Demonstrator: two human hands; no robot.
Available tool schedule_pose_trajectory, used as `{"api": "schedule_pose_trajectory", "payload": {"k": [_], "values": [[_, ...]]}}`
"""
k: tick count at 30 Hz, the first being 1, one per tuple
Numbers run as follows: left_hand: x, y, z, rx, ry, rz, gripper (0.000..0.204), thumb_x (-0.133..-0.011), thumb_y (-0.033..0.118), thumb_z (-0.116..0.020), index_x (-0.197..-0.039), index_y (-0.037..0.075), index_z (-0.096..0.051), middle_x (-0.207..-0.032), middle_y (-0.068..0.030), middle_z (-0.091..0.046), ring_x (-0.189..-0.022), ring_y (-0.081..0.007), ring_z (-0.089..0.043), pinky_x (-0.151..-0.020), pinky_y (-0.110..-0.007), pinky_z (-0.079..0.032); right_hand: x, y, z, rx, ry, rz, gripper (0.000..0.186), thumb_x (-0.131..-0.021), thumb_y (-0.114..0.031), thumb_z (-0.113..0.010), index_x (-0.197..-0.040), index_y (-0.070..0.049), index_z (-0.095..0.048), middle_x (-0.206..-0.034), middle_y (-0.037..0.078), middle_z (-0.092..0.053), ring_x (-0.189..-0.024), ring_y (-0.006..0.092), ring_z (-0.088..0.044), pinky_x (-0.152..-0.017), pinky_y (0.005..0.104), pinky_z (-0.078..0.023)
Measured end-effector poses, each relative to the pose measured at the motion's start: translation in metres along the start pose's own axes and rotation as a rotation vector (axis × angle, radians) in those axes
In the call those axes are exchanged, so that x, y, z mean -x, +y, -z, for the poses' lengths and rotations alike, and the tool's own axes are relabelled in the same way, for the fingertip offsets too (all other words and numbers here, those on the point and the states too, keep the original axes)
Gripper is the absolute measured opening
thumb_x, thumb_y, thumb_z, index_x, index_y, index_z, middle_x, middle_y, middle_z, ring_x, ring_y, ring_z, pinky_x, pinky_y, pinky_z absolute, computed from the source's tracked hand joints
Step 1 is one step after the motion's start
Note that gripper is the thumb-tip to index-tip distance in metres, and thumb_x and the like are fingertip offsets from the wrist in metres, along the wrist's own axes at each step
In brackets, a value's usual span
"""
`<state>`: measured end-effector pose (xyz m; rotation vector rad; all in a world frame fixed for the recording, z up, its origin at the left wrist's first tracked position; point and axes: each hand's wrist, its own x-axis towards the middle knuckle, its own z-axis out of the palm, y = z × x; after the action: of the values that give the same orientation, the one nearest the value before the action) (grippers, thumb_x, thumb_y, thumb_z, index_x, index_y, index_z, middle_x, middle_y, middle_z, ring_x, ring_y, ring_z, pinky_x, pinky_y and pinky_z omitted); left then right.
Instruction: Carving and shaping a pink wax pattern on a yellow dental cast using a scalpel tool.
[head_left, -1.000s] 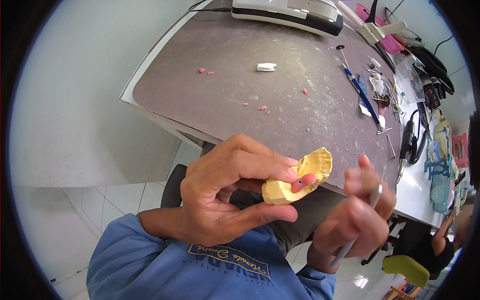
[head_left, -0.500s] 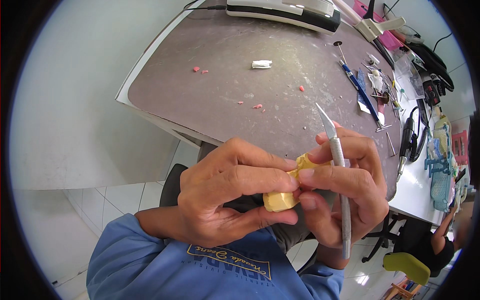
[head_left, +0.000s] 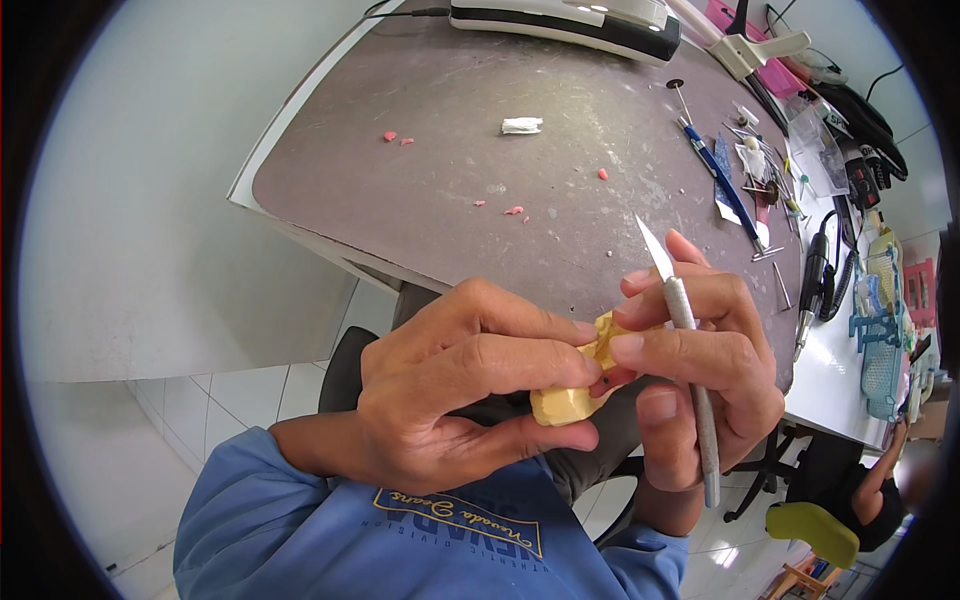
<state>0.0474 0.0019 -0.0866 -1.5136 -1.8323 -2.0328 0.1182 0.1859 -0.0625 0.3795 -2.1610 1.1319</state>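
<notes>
A yellow plaster dental cast (head_left: pixel 562 405) is pinched between the fingers and thumb of my left hand (head_left: pixel 450 375), close in front of my chest. A bit of pink material (head_left: pixel 612 380) shows on the cast near my right fingers. My right hand (head_left: pixel 715 350) holds a craft knife (head_left: pixel 682 305) with a grey metal handle, its pointed blade tipped up and away from the cast. The index and middle fingertips of that hand touch the cast's right part, while the thumb stands off from it. My fingers hide much of the cast.
On the brown-grey bench (head_left: pixel 400 200) lie pink scraps (head_left: pixel 514 210) and a white roll (head_left: pixel 522 126). A blue pen-like tool (head_left: pixel 722 185) and several small burs sit at the right. Beyond are a black handpiece (head_left: pixel 815 275), a blue basket (head_left: pixel 882 370) and another person (head_left: pixel 865 490).
My right thumb has drawn back from the cast, uncovering more of the pink material. The knife has tilted a little, its handle end swinging right. My left hand keeps its grip.
</notes>
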Motion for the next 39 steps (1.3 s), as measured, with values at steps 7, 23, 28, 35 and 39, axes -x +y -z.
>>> {"api": "schedule_pose_trajectory", "payload": {"k": [7, 23, 28, 35, 39], "values": [[0.001, -0.002, -0.002, -0.043, 0.002, -0.029, 0.038, -0.078, 0.014, -0.084, -0.107, 0.002, -0.063, -0.108, -0.0177, -0.062, -0.092, -0.0211, -0.07, -0.078, -0.029, -0.06, -0.001, 0.002, -0.002, 0.022, -0.011, 0.048, 0.029, -0.081, -0.033, -0.073, -0.092, -0.007, -0.068, -0.083, 0.014, -0.067, -0.091, 0.0278, -0.066, -0.103, 0.059, -0.042], [0.003, -0.01, -0.018, -0.053, 0.266, -0.096, 0.033, -0.073, -0.004, -0.083, -0.099, 0.002, -0.064, -0.106, -0.0204, -0.066, -0.084, -0.0226, -0.073, -0.07, -0.028, -0.063, 0.003, 0.004, 0.003, -0.008, -0.058, 0.101, 0.046, -0.076, -0.031, -0.08, -0.111, -0.007, -0.062, -0.102, 0.019, -0.065, -0.107, 0.0366, -0.063, -0.098, 0.0538, -0.046], [0.003, -0.015, -0.016, 0.028, 0.177, -0.074, 0.034, -0.075, -0.006, -0.081, -0.104, 0.004, -0.065, -0.113, -0.0205, -0.061, -0.093, -0.0247, -0.071, -0.076, -0.029, -0.062, 0.011, 0.009, 0.0, -0.024, 0.019, 0.068, 0.051, -0.08, -0.032, -0.078, -0.119, -0.008, -0.057, -0.114, 0.021, -0.061, -0.114, 0.04, -0.06, -0.098, 0.0529, -0.048], [-0.002, -0.011, -0.006, -0.051, 0.011, -0.094, 0.037, -0.079, -0.003, -0.079, -0.108, 0.002, -0.057, -0.118, -0.0231, -0.055, -0.102, -0.0225, -0.067, -0.087, -0.028, -0.058, 0.014, 0.004, -0.001, -0.05, 0.055, 0.009, 0.047, -0.079, -0.017, -0.083, -0.117, -0.006, -0.058, -0.114, 0.022, -0.06, -0.107, 0.0359, -0.065, -0.091, 0.044, -0.055], [-0.003, -0.008, -0.004, -0.038, -0.006, -0.038, 0.034, -0.08, -0.003, -0.077, -0.107, -0.001, -0.057, -0.122, -0.0264, -0.054, -0.099, -0.0214, -0.067, -0.086, -0.028, -0.058, 0.016, 0.003, 0.0, 0.058, 0.067, 0.072, 0.048, -0.078, -0.02, -0.084, -0.116, -0.006, -0.058, -0.111, 0.02, -0.06, -0.104, 0.0336, -0.066, -0.088, 0.0431, -0.057]]}}
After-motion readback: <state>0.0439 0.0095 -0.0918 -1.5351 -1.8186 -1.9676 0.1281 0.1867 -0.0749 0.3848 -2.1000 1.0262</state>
